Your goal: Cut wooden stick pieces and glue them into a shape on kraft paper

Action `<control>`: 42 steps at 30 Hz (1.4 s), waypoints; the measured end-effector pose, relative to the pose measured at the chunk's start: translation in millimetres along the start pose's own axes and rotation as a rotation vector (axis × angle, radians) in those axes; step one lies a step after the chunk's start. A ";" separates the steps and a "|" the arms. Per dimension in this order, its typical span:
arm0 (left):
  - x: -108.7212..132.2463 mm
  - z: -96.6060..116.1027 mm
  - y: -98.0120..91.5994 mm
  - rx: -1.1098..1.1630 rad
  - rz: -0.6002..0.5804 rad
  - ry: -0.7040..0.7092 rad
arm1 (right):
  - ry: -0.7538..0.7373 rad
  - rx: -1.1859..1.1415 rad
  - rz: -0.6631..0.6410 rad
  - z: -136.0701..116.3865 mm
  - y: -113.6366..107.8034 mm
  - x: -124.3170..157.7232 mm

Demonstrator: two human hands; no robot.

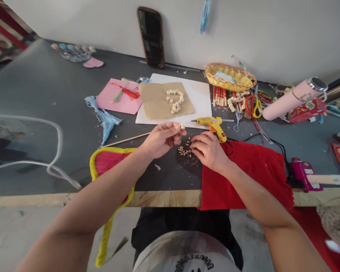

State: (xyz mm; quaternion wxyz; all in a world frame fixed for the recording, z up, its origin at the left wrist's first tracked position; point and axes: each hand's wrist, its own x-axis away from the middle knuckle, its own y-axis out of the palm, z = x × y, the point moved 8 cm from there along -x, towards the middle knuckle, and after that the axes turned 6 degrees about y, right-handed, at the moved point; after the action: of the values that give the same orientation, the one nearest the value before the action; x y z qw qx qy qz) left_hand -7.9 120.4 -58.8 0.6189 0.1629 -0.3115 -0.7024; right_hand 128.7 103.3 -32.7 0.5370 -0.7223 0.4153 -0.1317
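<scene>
Between the thumb and fingers of my left hand (pixel 164 139) is a small cluster of pale wooden pieces (pixel 182 126). My right hand (pixel 208 151) is lowered to the dark tabletop with its fingers drawn together at a scatter of tiny wooden pieces (pixel 184 151); whatever is in the fingertips is too small to make out. Just beyond the right hand lies a yellow hot glue gun (pixel 212 124), its nozzle pointing left. Behind both hands, a brown card (pixel 153 102) on a white sheet (pixel 202 102) carries a curved row of joined pale pieces (pixel 180 97).
A red cloth (pixel 249 170) hangs over the front edge at right. A yellow-rimmed fan shape (pixel 110 160) lies under my left arm. Farther back are a wicker basket (pixel 245 82), scissors (pixel 257 107), a pink bottle (pixel 291 100), a propped phone (pixel 151 37) and a blue tassel (pixel 106 121).
</scene>
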 end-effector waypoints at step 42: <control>13.2 -28.6 21.7 -0.275 -0.215 -0.205 | -0.033 -0.304 0.368 -8.5 -46.3 7.0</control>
State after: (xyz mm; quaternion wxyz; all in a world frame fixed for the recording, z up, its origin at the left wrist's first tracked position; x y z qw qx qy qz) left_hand 23.9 99.9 -64.4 0.5218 0.0368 -0.2550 -0.8132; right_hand 148.8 96.1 9.8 0.4440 -0.7090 0.5461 0.0444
